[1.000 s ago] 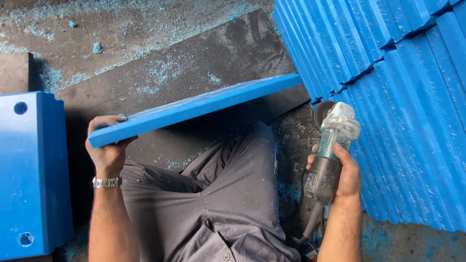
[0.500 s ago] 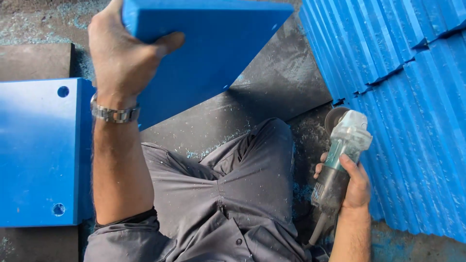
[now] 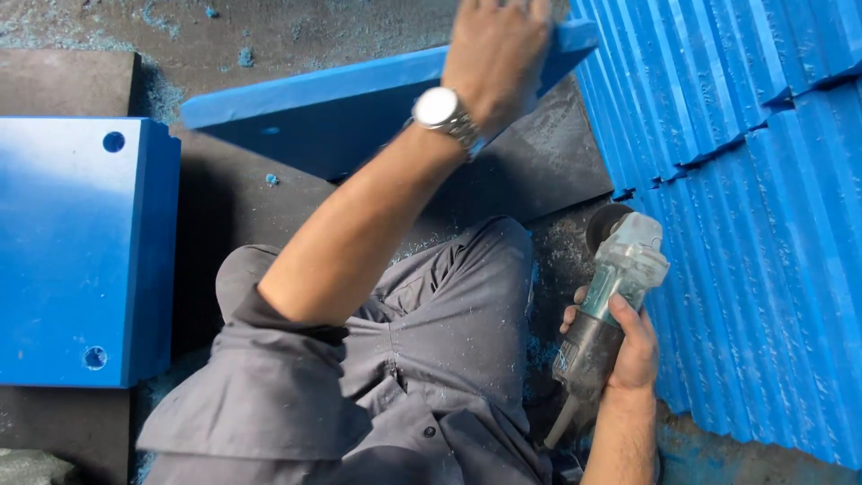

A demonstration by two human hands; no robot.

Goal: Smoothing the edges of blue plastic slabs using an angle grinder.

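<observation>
Now we hold one blue plastic board [image 3: 359, 108] up with our left hand [image 3: 498, 54], our right hand [image 3: 628, 346] grips the resting grinder [image 3: 606, 314], and many stacked boards [image 3: 745, 180] wait.

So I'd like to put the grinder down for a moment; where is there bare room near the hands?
Bare dark mat shows between the tilted blue slab held by the left hand and the knee. Dusty floor above the slab is open too. It is crowded on the right, where the right hand holds the angle grinder against stacked blue panels; the blue block fills the left.
</observation>
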